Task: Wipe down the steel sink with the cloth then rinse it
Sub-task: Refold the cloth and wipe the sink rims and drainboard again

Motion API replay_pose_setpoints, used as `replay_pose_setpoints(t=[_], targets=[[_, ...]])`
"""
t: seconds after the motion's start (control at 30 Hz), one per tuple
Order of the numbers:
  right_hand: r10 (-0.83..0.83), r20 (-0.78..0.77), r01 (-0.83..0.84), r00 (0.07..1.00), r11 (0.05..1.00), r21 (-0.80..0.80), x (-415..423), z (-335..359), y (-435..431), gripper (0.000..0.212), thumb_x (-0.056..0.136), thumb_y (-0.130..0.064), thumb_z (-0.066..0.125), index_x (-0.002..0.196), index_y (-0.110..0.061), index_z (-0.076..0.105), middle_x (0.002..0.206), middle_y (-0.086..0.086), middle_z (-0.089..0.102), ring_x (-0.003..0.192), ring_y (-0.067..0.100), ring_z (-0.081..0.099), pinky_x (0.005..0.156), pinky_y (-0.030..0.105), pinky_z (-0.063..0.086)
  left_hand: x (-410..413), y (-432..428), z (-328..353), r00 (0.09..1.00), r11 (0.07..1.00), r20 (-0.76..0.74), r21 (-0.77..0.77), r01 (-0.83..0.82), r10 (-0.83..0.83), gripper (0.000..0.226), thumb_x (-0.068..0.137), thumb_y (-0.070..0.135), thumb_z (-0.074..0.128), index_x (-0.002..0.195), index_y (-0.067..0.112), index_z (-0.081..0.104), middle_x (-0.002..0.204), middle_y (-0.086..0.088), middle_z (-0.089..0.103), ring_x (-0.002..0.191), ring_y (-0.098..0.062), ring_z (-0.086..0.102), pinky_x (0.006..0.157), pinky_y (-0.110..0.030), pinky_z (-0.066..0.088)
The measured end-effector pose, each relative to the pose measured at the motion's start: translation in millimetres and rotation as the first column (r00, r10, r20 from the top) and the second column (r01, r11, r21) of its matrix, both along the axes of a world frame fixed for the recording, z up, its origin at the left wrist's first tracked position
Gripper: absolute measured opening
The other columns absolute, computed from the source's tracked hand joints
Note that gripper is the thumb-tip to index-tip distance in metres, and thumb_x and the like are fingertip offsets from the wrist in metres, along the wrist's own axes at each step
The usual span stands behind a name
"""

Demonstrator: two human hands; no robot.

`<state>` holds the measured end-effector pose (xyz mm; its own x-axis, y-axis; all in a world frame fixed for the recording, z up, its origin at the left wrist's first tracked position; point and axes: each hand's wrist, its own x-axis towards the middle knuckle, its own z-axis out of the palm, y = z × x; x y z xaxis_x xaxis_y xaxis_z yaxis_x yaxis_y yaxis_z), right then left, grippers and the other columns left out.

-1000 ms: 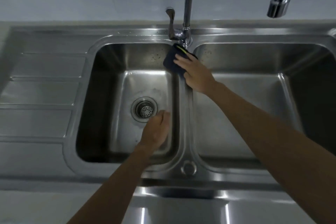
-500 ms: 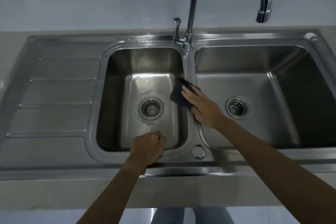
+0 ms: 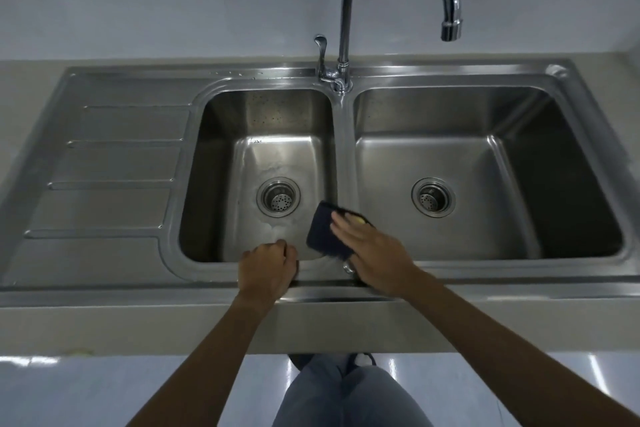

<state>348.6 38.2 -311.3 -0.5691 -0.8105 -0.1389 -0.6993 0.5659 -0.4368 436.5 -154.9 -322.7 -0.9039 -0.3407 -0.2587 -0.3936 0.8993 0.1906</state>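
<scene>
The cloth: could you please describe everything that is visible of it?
The cloth is dark navy, looks soft and is folded into a flat pad; a small yellow part shows at its far edge. It lies over the near end of the ridge between the two basins of the steel sink, its left part hanging over the left basin. The right hand presses it with straight fingers.

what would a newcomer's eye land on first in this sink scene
The right hand presses a dark blue cloth onto the near end of the divider between the two basins of the steel sink. The left hand, fingers curled, rests at the front rim of the left basin. Behind, a tall chrome faucet arches over the right basin, no water running.
</scene>
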Motion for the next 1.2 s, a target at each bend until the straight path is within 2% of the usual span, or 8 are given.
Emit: replay_pose_setpoints(t=[0.1, 0.23, 0.4, 0.63, 0.77, 0.97, 1.1, 1.2], targets=[[0.01, 0.077, -0.006, 0.997, 0.998, -0.055, 35, 6, 11, 0.058, 0.085, -0.022, 0.031, 0.142, -0.024, 0.037, 0.153, -0.01, 0.024, 0.141, 0.009, 0.022, 0.111, 0.029, 0.024, 10, 4, 3, 0.999, 0.998, -0.029, 0.062, -0.011, 0.013, 0.038, 0.095, 0.033, 0.034, 0.075, 0.014, 0.06, 0.08, -0.005, 0.068, 0.073, -0.024, 0.062, 0.072, -0.033, 0.049], [-0.002, 0.158, 0.027, 0.987, 0.987, -0.158, 50, 11, 26, 0.058, 0.079, -0.024, 0.028, 0.13, -0.022, 0.054, 0.142, -0.009, 0.045, 0.133, 0.004, 0.036, 0.108, 0.019, 0.023, 15, 4, 4, 0.998, 0.997, -0.045, 0.069, 0.038, -0.035, 0.031, 0.096, 0.024, 0.041, 0.077, 0.011, 0.062, 0.081, -0.007, 0.067, 0.077, -0.028, 0.063, 0.073, -0.039, 0.05], [-0.127, 0.133, 0.147, 0.983, 0.977, -0.154, 41, 20, 71, 0.051, 0.077, -0.028, 0.033, 0.118, -0.03, 0.063, 0.126, -0.018, 0.059, 0.109, -0.002, 0.054, 0.079, 0.006, 0.035, 17, 5, 4, 0.998, 0.997, -0.052, 0.073, -0.015, 0.019, 0.031, 0.096, 0.029, 0.04, 0.079, 0.015, 0.062, 0.082, -0.005, 0.067, 0.076, -0.024, 0.061, 0.075, -0.035, 0.05], [-0.498, 0.022, 0.498, 0.867, 0.864, -0.076, 18, 29, 184, 0.055, 0.071, -0.041, 0.028, 0.105, -0.031, 0.07, 0.111, -0.006, 0.069, 0.083, 0.016, 0.066, 0.063, 0.015, 0.04, 16, 8, 6, 0.999, 0.997, -0.035, 0.068, -0.038, 0.041, 0.034, 0.096, 0.032, 0.037, 0.084, 0.015, 0.064, 0.091, -0.007, 0.069, 0.085, -0.028, 0.061, 0.078, -0.033, 0.046], [-0.572, -0.005, 0.57, 0.82, 0.818, -0.083, 22, 31, 193, 0.056, 0.07, -0.04, 0.026, 0.099, -0.027, 0.072, 0.11, -0.011, 0.069, 0.082, 0.014, 0.063, 0.06, 0.014, 0.037, 17, 7, 5, 0.998, 0.997, -0.032, 0.064, -0.045, 0.047, 0.039, 0.097, 0.035, 0.033, 0.087, 0.015, 0.065, 0.092, -0.009, 0.069, 0.086, -0.028, 0.061, 0.081, -0.034, 0.046], [-0.417, 0.014, 0.415, 0.909, 0.902, -0.121, 43, 25, 127, 0.054, 0.069, -0.035, 0.03, 0.102, -0.024, 0.072, 0.105, -0.001, 0.072, 0.09, 0.021, 0.065, 0.077, 0.023, 0.043, 18, 9, 5, 0.999, 0.998, -0.023, 0.056, -0.041, 0.042, 0.04, 0.098, 0.034, 0.031, 0.09, 0.014, 0.065, 0.095, -0.011, 0.069, 0.087, -0.029, 0.061, 0.08, -0.034, 0.043], [-0.249, 0.062, 0.255, 0.966, 0.96, -0.119, 51, 24, 64, 0.056, 0.07, -0.033, 0.028, 0.106, -0.023, 0.07, 0.1, 0.001, 0.072, 0.088, 0.019, 0.062, 0.075, 0.029, 0.05, 16, 8, 5, 1.0, 0.998, 0.009, 0.055, -0.029, 0.029, 0.042, 0.1, 0.036, 0.029, 0.095, 0.015, 0.065, 0.099, -0.011, 0.069, 0.091, -0.029, 0.061, 0.084, -0.034, 0.042], [-0.138, 0.043, 0.143, 0.99, 0.979, -0.147, 58, 29, 29, 0.057, 0.072, -0.03, 0.027, 0.108, -0.018, 0.068, 0.1, 0.002, 0.071, 0.088, 0.017, 0.058, 0.073, 0.025, 0.043, 12, 1, 5, 0.997, 0.983, 0.027, 0.168, -0.073, 0.07, 0.042, 0.1, 0.036, 0.031, 0.096, 0.012, 0.065, 0.1, -0.014, 0.067, 0.094, -0.032, 0.059, 0.087, -0.036, 0.041]])
